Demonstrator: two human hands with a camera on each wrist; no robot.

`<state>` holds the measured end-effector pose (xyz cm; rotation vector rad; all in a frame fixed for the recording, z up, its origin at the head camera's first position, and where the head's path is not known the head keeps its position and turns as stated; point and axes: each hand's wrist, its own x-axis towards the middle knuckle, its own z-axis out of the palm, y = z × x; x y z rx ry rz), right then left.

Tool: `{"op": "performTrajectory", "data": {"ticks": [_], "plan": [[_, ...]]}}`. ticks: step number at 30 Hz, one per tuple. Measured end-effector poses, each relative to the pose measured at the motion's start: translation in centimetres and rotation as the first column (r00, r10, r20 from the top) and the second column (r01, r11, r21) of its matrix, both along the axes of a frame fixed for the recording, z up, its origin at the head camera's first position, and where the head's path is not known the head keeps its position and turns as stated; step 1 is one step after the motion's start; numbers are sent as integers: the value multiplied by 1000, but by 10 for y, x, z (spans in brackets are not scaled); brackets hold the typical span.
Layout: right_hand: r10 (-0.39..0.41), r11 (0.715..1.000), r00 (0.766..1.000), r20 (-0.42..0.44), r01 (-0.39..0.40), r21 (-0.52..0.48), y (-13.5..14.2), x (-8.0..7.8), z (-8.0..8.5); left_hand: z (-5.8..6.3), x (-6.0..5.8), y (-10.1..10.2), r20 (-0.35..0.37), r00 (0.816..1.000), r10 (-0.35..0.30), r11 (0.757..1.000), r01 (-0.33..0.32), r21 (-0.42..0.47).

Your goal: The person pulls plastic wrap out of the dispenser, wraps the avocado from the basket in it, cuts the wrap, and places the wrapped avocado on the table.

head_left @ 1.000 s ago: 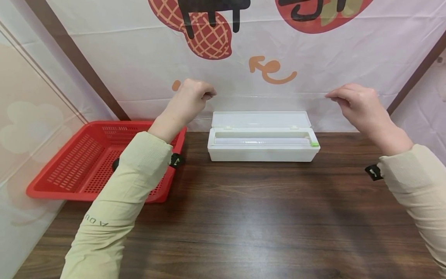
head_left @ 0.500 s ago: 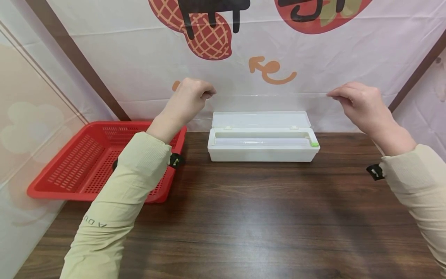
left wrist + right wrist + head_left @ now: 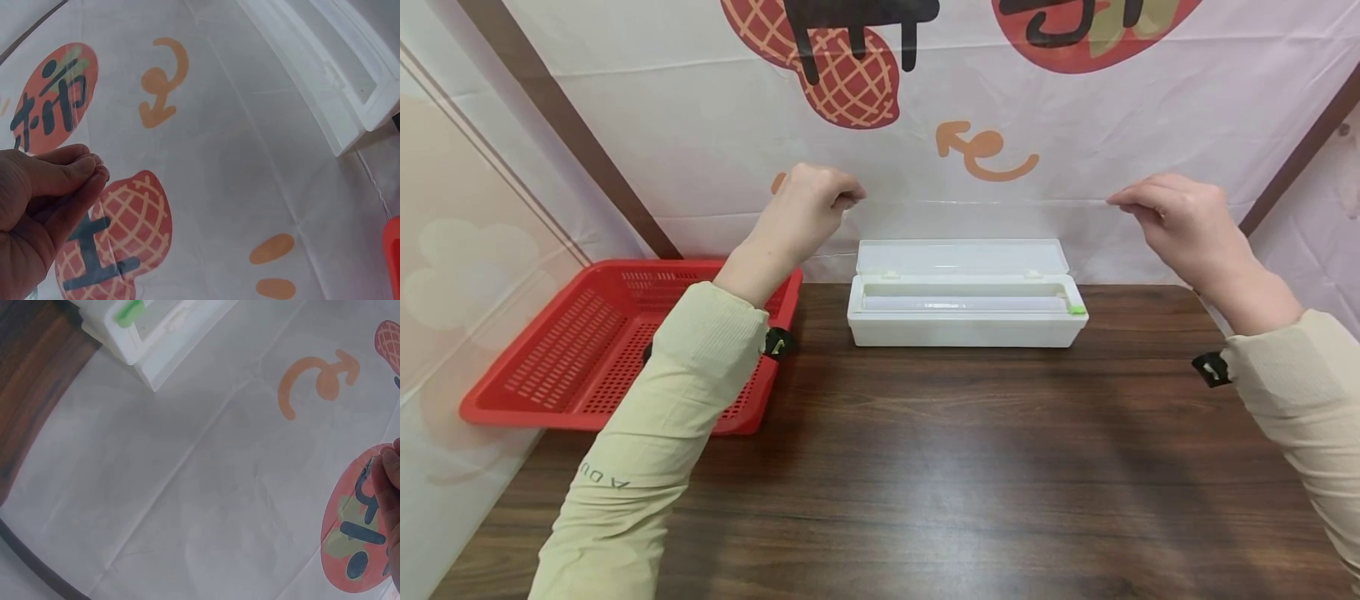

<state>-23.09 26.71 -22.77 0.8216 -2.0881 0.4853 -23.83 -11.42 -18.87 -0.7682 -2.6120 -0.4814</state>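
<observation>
In the head view, my left hand (image 3: 811, 200) and right hand (image 3: 1180, 218) are raised wide apart, above and to either side of a white cling film dispenser (image 3: 967, 333). Thumb and fingertips of each hand pinch together on a thin, see-through sheet of cling film (image 3: 985, 202), barely visible as a faint glossy line between them. Behind the dispenser its clear lid stands up, and a pale roll (image 3: 962, 303) lies inside. A green slider (image 3: 1077, 310) sits at its right end. Whether the sheet still joins the roll I cannot tell. Both wrist views show the pinching fingertips.
A red plastic basket (image 3: 482, 408) stands on the left under my left forearm, with a dark object partly hidden inside. Dark wooden table (image 3: 925, 467) spreads in front of the dispenser. Close behind it hangs a printed white cloth (image 3: 700, 125).
Both hands rise very slightly, and the right hand shifts a little to the right. The faint film line rises with them. Dispenser and basket stay in place.
</observation>
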Motion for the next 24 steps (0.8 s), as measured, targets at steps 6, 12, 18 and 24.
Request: {"op": "performTrajectory", "data": {"ticks": [6, 12, 18, 24], "plan": [[-6, 1000, 1000, -2, 6, 9, 0, 3, 3, 3, 2, -1, -28, 1000, 7, 1000, -7, -3], [-16, 1000, 1000, -5, 16, 19, 0, 5, 4, 5, 3, -1, -40, 999, 7, 1000, -7, 1], [-21, 1000, 1000, 11, 21, 22, 0, 8, 7, 5, 4, -1, -44, 999, -9, 1000, 9, 6], [-34, 999, 999, 24, 33, 27, -1, 9, 10, 7, 4, -2, -41, 999, -26, 1000, 27, 13]]}}
